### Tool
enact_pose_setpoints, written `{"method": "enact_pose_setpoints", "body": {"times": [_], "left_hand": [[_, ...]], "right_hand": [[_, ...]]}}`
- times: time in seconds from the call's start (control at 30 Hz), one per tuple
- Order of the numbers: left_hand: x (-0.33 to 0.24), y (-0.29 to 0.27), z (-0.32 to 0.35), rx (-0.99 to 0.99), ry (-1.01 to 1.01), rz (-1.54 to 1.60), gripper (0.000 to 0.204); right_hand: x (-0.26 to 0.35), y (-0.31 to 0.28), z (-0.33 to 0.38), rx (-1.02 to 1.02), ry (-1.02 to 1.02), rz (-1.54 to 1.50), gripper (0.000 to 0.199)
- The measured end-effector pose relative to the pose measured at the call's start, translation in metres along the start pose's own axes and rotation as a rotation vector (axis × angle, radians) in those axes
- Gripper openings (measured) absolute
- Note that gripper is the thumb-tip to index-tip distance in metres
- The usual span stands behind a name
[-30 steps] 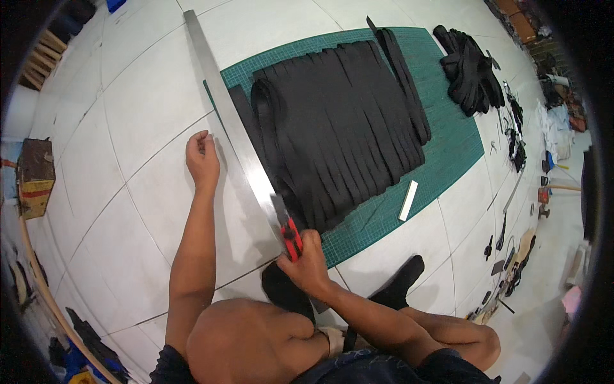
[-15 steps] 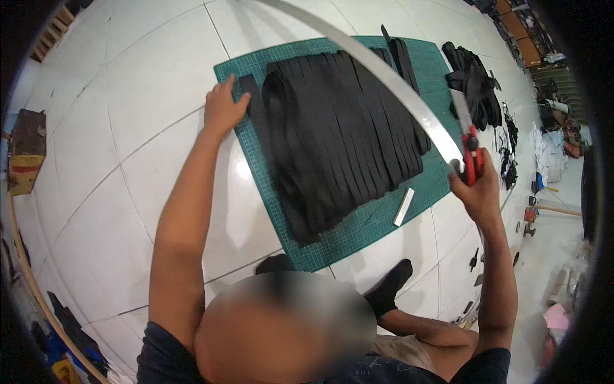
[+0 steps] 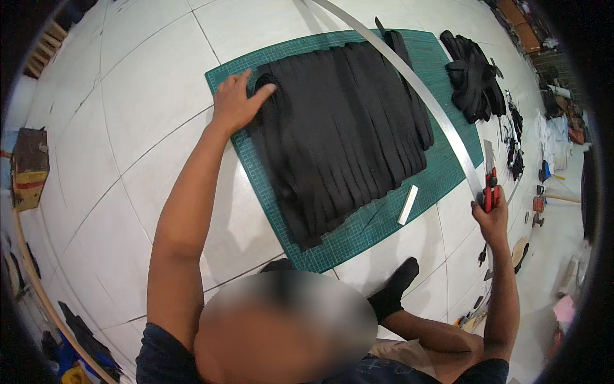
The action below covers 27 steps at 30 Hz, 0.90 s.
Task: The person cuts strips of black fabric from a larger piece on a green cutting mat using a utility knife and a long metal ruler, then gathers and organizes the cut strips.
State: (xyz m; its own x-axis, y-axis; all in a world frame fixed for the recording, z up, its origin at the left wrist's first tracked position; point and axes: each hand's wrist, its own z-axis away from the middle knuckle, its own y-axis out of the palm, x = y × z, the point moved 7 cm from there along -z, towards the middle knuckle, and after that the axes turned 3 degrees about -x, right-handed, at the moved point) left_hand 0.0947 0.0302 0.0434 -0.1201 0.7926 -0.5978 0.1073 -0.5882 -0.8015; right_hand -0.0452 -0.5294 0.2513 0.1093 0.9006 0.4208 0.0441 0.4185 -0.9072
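Note:
Rows of black fabric straps point(image 3: 339, 121) lie side by side on a green cutting mat point(image 3: 364, 240). My left hand point(image 3: 238, 102) rests at the far left corner of the straps. Its fingers are spread, and the thumb lies against the end of a folded strap. Off the mat's right edge, my right hand point(image 3: 492, 221) is closed around a long metal ruler point(image 3: 441, 118) and a red-handled cutter knife point(image 3: 490, 185). The ruler slants up and leftward over the mat's right part, and the knife's blade points away from me.
A white stick point(image 3: 407, 205) lies on the mat's near right part. Beyond the right edge sits a heap of black straps point(image 3: 473, 80), with small black pieces point(image 3: 515, 137) nearby. My sock-covered foot point(image 3: 400, 281) is close to the mat. A wooden box point(image 3: 31, 169) stands far left.
My left hand has shifted right onto the straps' corner, covering the strap end that lay beside it. My right hand has moved right and nearer with the ruler and knife, off the mat.

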Motion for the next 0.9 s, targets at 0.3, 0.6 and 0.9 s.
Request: {"method": "enact_pose_setpoints", "body": {"times": [0.3,0.6,0.9], "left_hand": [[0.049,-0.001,-0.028,0.039,-0.104,-0.178,0.058],[0.072,-0.017,-0.027,0.135,-0.214,0.218,0.03],[0.097,-0.041,-0.014,0.15,-0.262,0.472,0.023]], "right_hand": [[-0.062,0.012,0.009,-0.001,0.097,-0.05,0.032],[-0.144,0.067,0.037,-0.058,0.138,-0.088,0.033],[-0.181,0.11,0.049,-0.069,0.143,-0.031,0.03]]}}
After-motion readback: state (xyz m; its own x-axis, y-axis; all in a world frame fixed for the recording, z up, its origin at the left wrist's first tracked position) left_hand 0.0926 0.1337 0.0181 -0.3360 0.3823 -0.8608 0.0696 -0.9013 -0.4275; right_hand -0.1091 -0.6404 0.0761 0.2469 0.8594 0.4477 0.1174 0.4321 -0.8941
